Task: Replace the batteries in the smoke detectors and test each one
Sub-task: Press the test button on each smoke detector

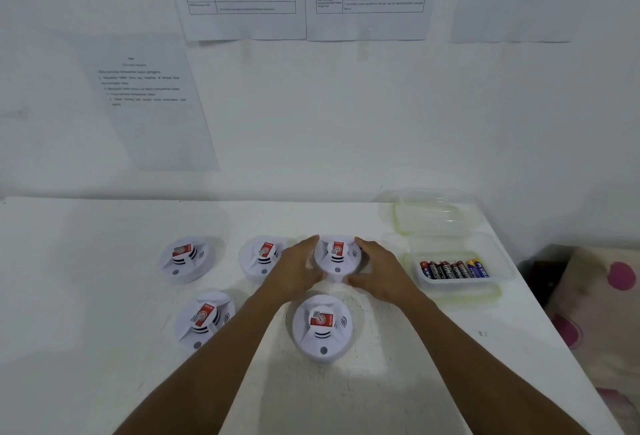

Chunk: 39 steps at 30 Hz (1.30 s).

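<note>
Head view: both hands grip 1 white, round plastic smoke detector with a red label, the far right detector point(337, 256), on the white table point(104, 296). The left hand point(298, 270) curls round its left rim and the right hand point(379, 271) round its right rim, so it sits squarely between the 2 palms. Blur hides whether it is lifted. Being round, it has no long axis, and neither hand is nearer. The next move is probably a lift toward the body or a twist to open it.

There are 5 detectors: 3 in the far row, counting the far left detector point(187, 258) and the far middle detector point(261, 256), and 2 in the near row, the near left detector point(204, 318) and the near right detector point(322, 327). There are 2 clear plastic tubs on the right. The nearer tub point(502, 270), just beside the right hand, holds the batteries point(453, 270), roughly 8, mostly red-and-black with 2 blue-and-yellow. The farther tub point(433, 218) looks empty
</note>
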Each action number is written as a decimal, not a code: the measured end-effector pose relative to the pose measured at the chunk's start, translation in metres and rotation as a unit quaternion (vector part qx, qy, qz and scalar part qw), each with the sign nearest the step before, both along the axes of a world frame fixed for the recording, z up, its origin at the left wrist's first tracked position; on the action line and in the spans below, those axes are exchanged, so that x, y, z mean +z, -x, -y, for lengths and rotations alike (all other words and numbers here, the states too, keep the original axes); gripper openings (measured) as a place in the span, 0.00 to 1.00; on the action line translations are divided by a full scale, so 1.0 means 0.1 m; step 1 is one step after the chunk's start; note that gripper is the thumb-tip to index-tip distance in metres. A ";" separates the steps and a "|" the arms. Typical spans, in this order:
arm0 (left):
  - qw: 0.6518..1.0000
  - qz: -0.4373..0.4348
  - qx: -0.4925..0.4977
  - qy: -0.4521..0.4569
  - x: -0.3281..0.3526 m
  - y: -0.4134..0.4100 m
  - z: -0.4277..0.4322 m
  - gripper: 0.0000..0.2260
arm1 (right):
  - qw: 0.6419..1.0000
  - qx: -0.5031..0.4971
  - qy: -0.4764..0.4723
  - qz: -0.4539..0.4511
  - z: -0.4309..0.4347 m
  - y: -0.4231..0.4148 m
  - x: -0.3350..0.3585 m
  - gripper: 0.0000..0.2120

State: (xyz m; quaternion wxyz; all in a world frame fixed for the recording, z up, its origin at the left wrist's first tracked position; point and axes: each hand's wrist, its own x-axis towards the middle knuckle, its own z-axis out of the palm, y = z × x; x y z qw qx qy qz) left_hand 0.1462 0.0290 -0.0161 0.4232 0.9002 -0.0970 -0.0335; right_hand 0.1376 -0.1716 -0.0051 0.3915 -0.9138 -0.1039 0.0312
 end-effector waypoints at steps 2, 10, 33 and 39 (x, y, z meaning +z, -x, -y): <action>1.000 0.015 0.017 -0.008 0.08 0.03 -0.06 0.31 | 1.000 -0.009 -0.003 0.006 0.00 0.02 0.00 0.38; 0.993 0.065 0.072 -0.067 0.28 0.11 -0.70 0.36 | 0.992 -0.016 -0.062 0.106 -0.28 0.05 0.10 0.22; 0.998 -0.011 -0.036 -0.043 0.04 -0.06 -1.29 0.44 | 0.995 -0.061 -0.014 0.081 -1.39 0.08 0.09 0.16; 0.998 0.049 -0.020 0.019 0.05 -0.08 -1.44 0.42 | 0.994 -0.089 -0.034 0.056 -1.43 0.06 0.09 0.24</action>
